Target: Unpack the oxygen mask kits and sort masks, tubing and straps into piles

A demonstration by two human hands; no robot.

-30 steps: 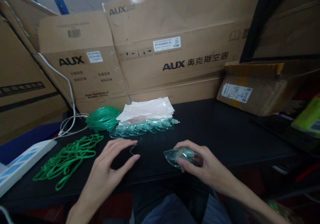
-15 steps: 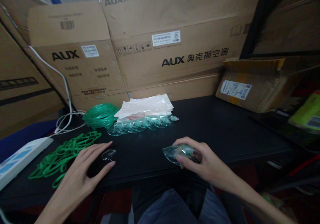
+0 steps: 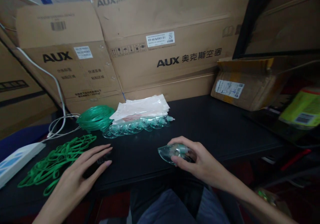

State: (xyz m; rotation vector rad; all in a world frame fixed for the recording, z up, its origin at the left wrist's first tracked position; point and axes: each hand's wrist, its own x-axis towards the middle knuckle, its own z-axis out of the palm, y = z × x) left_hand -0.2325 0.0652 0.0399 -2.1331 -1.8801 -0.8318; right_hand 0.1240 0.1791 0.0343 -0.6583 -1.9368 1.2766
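Note:
My right hand (image 3: 192,155) grips a clear green oxygen mask (image 3: 168,151) just above the front of the black table (image 3: 140,164). Its pointed end faces left, and my fingers and thumb cover part of it. Over a few small shiny pieces (image 3: 104,157), too dark to name, my left hand (image 3: 83,169) is spread with thumb and fingers apart. A tangle of green elastic straps (image 3: 60,159) lies beside and partly under that hand. Farther back, a row of similar green masks (image 3: 135,126) rests in front of a stack of white packages (image 3: 142,107).
A coil of green tubing (image 3: 95,117) sits left of the packages. At the far left are a white power strip (image 3: 20,160) and its cable. Large cardboard boxes (image 3: 175,23) stand along the back, with a smaller open carton (image 3: 240,90) at the right.
The view has shifted slightly to the right. My left fingers have drawn in a little around the small pieces, which are now more hidden. The mask stays in my right hand.

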